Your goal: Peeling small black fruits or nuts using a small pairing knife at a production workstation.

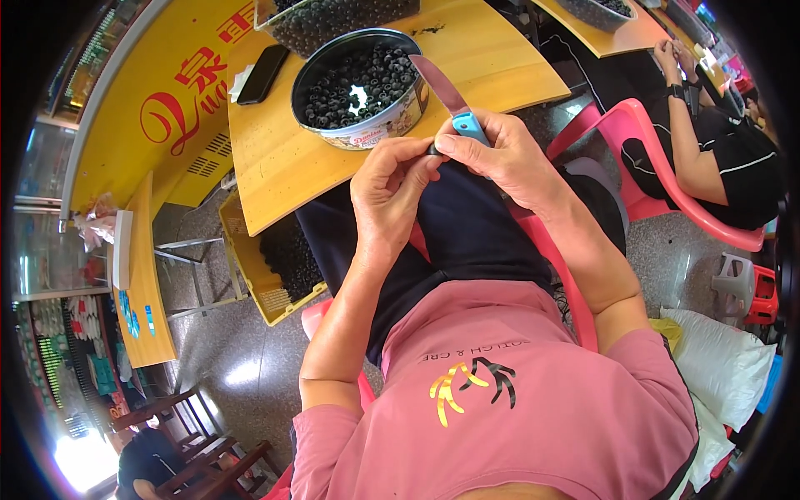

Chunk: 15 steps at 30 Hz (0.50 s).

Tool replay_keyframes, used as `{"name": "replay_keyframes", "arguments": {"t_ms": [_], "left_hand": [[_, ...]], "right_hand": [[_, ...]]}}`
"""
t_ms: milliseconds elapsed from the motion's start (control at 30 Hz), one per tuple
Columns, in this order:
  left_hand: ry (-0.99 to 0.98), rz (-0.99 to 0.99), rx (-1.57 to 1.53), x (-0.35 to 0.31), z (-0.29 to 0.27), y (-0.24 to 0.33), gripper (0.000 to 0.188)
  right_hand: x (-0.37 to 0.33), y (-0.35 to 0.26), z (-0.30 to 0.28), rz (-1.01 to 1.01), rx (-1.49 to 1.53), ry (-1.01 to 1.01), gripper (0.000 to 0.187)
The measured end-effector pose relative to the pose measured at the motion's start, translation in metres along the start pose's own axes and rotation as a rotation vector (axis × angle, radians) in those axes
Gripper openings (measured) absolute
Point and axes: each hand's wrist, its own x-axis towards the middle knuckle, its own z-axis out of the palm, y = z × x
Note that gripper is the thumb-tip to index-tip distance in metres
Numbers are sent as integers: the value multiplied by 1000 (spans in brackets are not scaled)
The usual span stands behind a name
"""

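My right hand (507,158) is closed around the blue handle of a knife (468,126), whose blade points up and to the left over the table edge. Between the fingertips of my left hand (385,179) is a small dark round piece (433,150), which looks like those in the tin and is mostly hidden by the fingers. My right thumb presses against the same piece. Just beyond my hands a round tin (367,133) stands on the wooden table, holding many small black round pieces (354,87) with hollow-looking ends. A pale patch shows among them.
Behind the tin is a clear tub (346,29) of similar dark pieces. A black phone (263,73) lies on the table (275,175) at left. Below stands a yellow crate (250,279) of dark pieces. At right, another person sits on a pink chair (667,171); white sacks (717,354) lie nearby.
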Motion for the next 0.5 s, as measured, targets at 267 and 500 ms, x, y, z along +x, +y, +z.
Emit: {"name": "replay_keyframes", "arguments": {"t_ms": [267, 500], "left_hand": [[-13, -127, -140, -1, -4, 6, 20], [0, -130, -179, 1, 2, 6, 21]], "right_hand": [[-7, 8, -7, -567, -884, 181, 19], [-9, 9, -11, -595, -1054, 169, 17]]}}
